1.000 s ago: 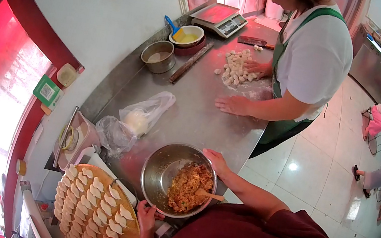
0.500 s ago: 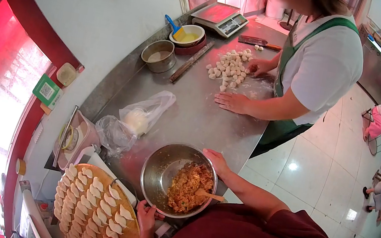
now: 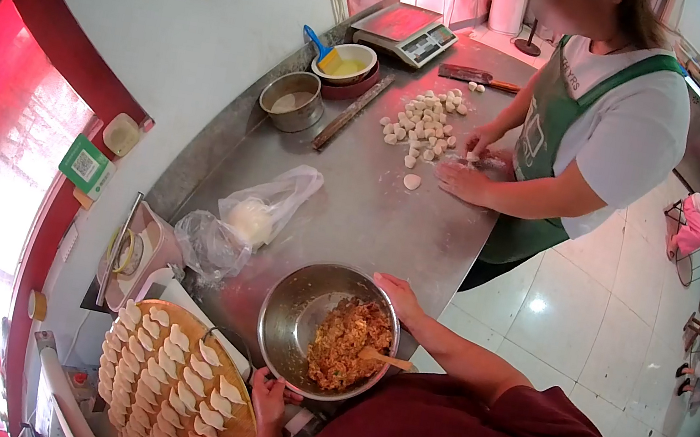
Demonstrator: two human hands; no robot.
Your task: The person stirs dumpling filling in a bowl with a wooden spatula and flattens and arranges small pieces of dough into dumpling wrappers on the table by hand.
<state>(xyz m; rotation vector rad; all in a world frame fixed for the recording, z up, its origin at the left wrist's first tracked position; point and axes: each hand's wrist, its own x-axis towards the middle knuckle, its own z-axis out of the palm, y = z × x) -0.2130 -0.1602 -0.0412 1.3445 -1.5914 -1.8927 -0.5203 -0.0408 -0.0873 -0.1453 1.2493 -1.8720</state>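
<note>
A steel mixing bowl (image 3: 283,311) sits at the counter's near edge between my hands. Inside it is a reddish-brown minced filling (image 3: 345,333), with a wooden spatula (image 3: 387,358) resting in it, its handle over the rim. My left hand (image 3: 272,397) grips the rim at the lower left, fingers curled at the edge. On the right side, my right hand (image 3: 397,299) is closed around the bowl's far wall; some of its fingers are hidden. Beside my left hand, a round wooden board (image 3: 242,390) carries rows of folded dumplings (image 3: 180,375).
Across the steel counter (image 3: 342,208), a co-worker in a green apron (image 3: 548,131) handles dough near cut dough pieces (image 3: 426,125). A rolling pin (image 3: 352,114), a pot (image 3: 291,102), a scale (image 3: 406,32) and bagged dough (image 3: 250,220) lie along the counter.
The co-worker has shifted slightly right, bringing both hands together over the dough. A flattened dough piece now shows on the counter by those hands. My hands and the bowl stay put.
</note>
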